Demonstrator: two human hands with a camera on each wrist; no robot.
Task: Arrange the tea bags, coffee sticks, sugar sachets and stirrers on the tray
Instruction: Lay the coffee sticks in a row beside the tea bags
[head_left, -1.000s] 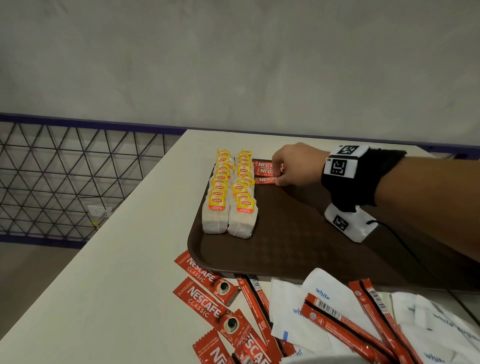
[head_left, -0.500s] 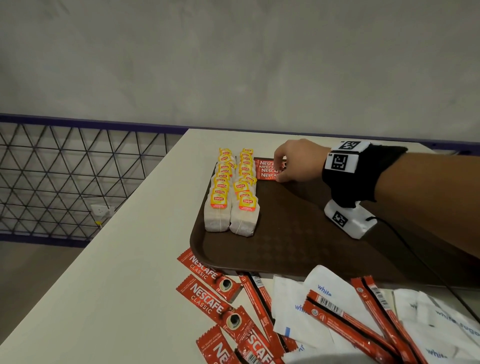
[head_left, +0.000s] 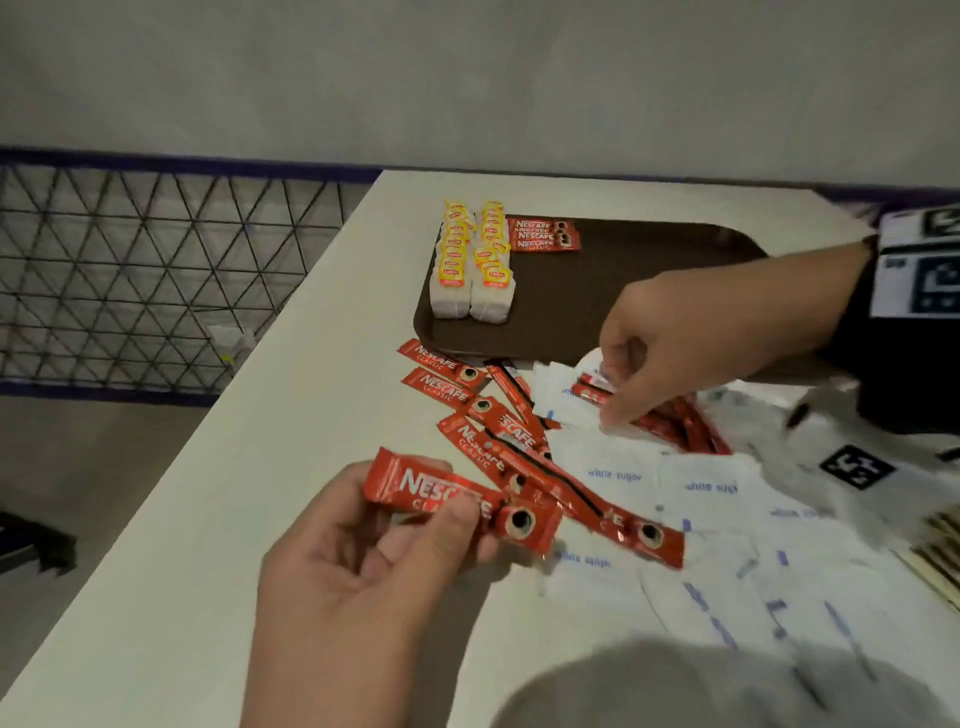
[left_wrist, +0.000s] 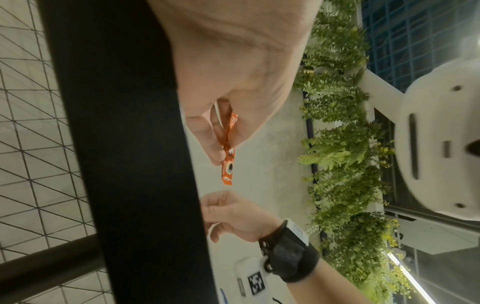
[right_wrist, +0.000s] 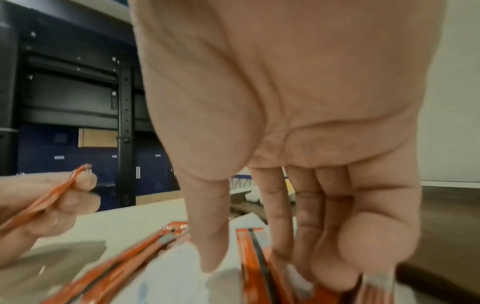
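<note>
Tea bags (head_left: 471, 260) left on tray (head_left: 623, 291)

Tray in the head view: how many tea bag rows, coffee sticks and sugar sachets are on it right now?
On the tray:
tea bag rows: 2
coffee sticks: 3
sugar sachets: 0, the ones in view lie on the table
Total: 5

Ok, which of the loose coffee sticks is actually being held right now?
The coffee stick pinched in the left hand, lifted clear of the table; the others lie in the pile.
</note>
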